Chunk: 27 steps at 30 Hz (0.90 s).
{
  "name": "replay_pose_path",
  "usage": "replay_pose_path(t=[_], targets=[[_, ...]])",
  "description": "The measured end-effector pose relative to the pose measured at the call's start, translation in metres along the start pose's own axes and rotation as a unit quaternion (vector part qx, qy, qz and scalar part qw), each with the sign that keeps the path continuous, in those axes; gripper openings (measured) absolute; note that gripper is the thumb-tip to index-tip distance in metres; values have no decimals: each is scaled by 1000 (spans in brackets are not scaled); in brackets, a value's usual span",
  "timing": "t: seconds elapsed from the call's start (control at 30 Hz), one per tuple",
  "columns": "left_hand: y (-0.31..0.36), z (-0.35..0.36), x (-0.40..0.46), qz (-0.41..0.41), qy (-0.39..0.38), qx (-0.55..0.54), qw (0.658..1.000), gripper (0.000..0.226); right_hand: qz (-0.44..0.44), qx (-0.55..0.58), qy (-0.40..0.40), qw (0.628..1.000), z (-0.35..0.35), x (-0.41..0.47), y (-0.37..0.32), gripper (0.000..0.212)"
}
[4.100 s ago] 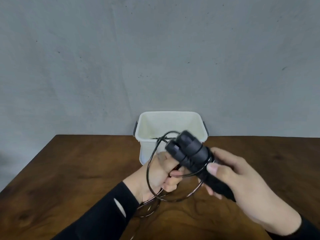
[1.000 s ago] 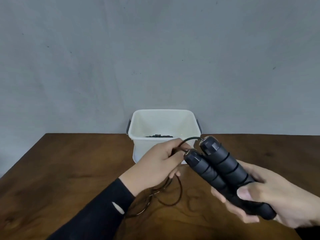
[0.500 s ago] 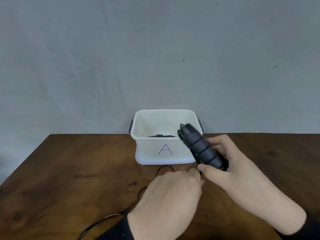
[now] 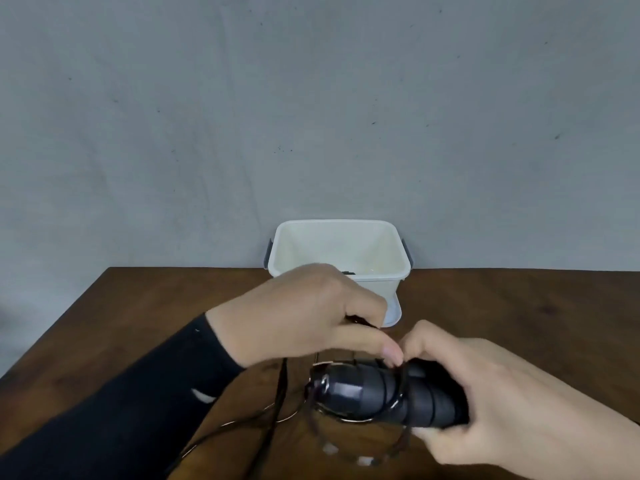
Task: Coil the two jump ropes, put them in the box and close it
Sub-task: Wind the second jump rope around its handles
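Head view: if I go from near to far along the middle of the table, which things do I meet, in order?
black jump rope handles gripped by the right hand → left hand holding the thin cord → white box, open → grey wall

box (image 4: 381, 271) at table (image 4: 138, 323) rear, against wall (image 4: 311, 116) | handles (image 4: 388, 393) before box | cord (image 4: 277, 393) left of handles

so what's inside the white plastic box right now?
A small dark object shows just above the near rim of the white plastic box. The left hand covers the rest of the floor, so I cannot tell more.
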<state>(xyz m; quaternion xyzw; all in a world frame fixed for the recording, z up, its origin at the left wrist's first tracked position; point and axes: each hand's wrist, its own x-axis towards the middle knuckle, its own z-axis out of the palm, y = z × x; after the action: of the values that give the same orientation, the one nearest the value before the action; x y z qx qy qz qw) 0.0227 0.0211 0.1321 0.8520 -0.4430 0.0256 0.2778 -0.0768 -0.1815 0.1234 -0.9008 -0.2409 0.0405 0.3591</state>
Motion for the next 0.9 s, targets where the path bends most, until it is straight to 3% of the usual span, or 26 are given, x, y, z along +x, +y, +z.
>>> replay_pose_path(t=[0.03,0.1,0.17,0.23,0.3,0.4,0.6,0.73,0.8,0.87,0.9], targets=[[8,20,-11,-15,6,-5,1000,47,-7,33,25,999,3,-5,12,21],[0,42,-16,-7,3,-45,999,43,-24,41,-13,999,-5,0,8,54],[-10,57,-13,-20,36,-77,996,31,3,120,39,992,-12,3,17,83],[-20,72,-17,-57,58,-96,992,13,23,198,5,980,-12,2,14,85],[-21,96,-30,-101,94,-112,984,12,-13,156,-26,987,-10,0,17,76],[-4,104,-31,-139,120,-164,969,28,4,197,38,980,-10,2,23,58],[7,97,-34,-236,-1,-307,922,29,59,212,83,972,-3,9,34,13],[2,100,-40,-263,-62,-325,906,24,105,211,147,961,-3,12,42,8],[3,103,-44,-295,-70,-390,870,20,116,196,175,958,-6,14,44,5],[8,106,-46,-341,-34,-476,810,18,117,150,189,963,-12,14,50,3],[11,106,-47,-363,-16,-481,798,19,117,123,187,968,-13,14,52,5]])
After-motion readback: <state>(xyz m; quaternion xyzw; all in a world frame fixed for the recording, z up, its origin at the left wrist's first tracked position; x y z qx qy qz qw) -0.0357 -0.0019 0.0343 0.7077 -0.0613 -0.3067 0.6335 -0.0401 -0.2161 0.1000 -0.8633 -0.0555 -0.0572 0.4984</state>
